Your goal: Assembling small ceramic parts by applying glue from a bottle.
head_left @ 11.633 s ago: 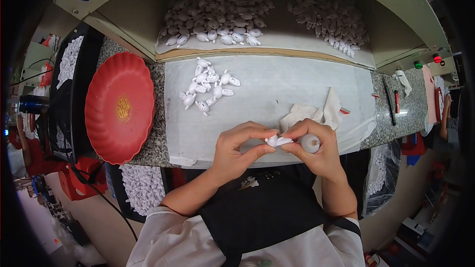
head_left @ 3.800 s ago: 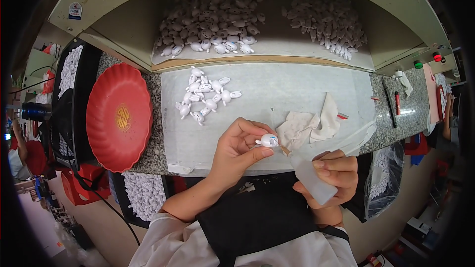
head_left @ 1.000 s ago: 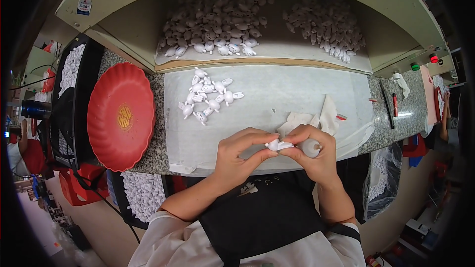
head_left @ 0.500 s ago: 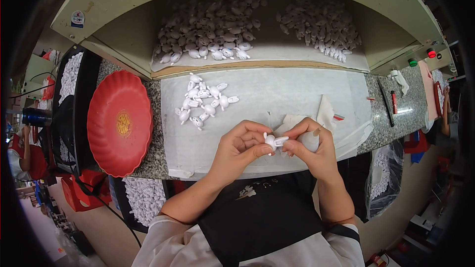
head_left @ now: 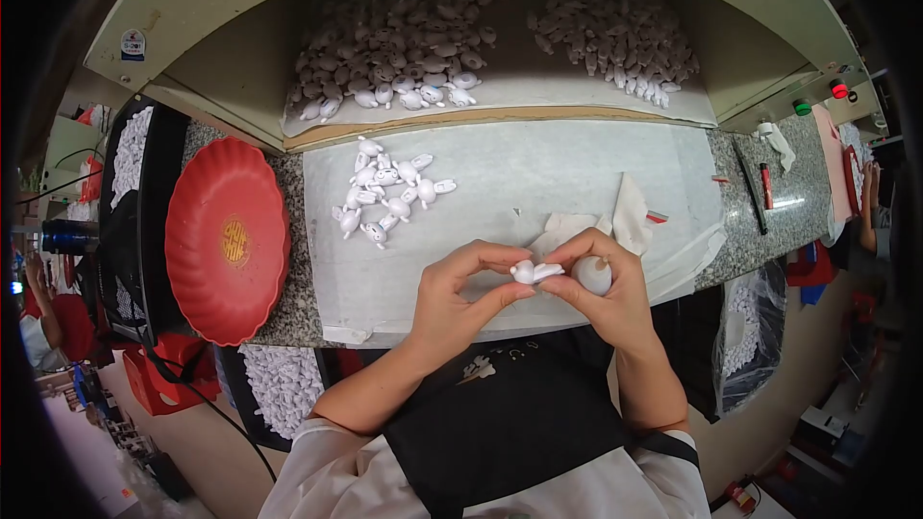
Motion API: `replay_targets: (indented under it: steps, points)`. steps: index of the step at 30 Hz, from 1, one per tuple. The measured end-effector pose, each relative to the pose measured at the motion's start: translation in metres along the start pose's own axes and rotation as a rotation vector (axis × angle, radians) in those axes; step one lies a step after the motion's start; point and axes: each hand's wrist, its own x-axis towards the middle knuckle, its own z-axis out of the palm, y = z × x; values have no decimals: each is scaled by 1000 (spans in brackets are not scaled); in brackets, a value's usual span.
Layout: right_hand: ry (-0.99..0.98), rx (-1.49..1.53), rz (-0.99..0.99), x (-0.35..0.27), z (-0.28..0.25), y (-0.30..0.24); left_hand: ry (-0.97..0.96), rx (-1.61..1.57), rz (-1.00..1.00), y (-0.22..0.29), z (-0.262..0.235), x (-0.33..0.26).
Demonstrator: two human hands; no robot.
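Figure [head_left: 524, 273], small, white, long-eared: held level between the hands, above the near edge of the sheet [head_left: 519, 159]. Left hand [head_left: 450, 300] pinches the rounded end, thumb and forefinger; right hand [head_left: 620, 306] pinches the ear end, a pale bottle [head_left: 591, 279] tucked in its palm. Step in hand looks like pressing or seating parts together. Next move probably calls for steady, straight pressure, bottle kept clear. Cloth [head_left: 632, 216] just beyond right hand. Loose cluster [head_left: 386, 176] of similar figures farther out, left; red bowl [head_left: 231, 303] beyond the sheet's left edge.
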Motion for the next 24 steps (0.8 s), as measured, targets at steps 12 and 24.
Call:
replay_targets:
  steps: [12,24]
  points:
    - [19,107,46,-8,7,13,-76,167,73,4,-10,2]
    - [16,-100,-244,-5,19,-1,-113,157,231,7,-23,3]
